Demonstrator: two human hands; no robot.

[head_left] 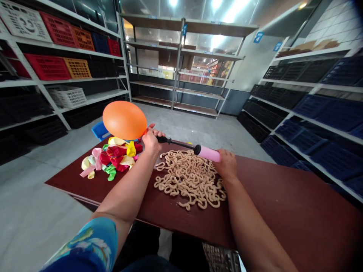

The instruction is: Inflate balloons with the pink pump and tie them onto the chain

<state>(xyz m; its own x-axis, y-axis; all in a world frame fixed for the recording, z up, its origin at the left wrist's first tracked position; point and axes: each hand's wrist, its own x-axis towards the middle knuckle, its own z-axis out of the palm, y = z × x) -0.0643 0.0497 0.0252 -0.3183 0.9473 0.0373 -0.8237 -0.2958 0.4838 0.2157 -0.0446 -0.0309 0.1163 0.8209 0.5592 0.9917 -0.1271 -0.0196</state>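
An inflated orange balloon [124, 119] is in the head view at left, its neck at my left hand [152, 139]. The fingers of that hand are closed around the balloon's neck and the black nozzle end of a hand pump. My right hand [226, 163] grips the far end of the pump's pink barrel [209, 153]. Between the hands, the pump's black rod [181, 144] is drawn out, lying nearly level above the table. Beneath it spreads a pile of beige, curly, rope-like pieces [193, 175]. Several limp balloons [113, 155] in mixed colours lie below the orange one.
The dark red table [263, 196] extends to the right. Behind it stands a metal shelf rack [181, 56]. Crates [52, 68] fill shelves on the left, and dark crates [326, 109] line those on the right. A blue chair [100, 131] stands beyond the table's left edge.
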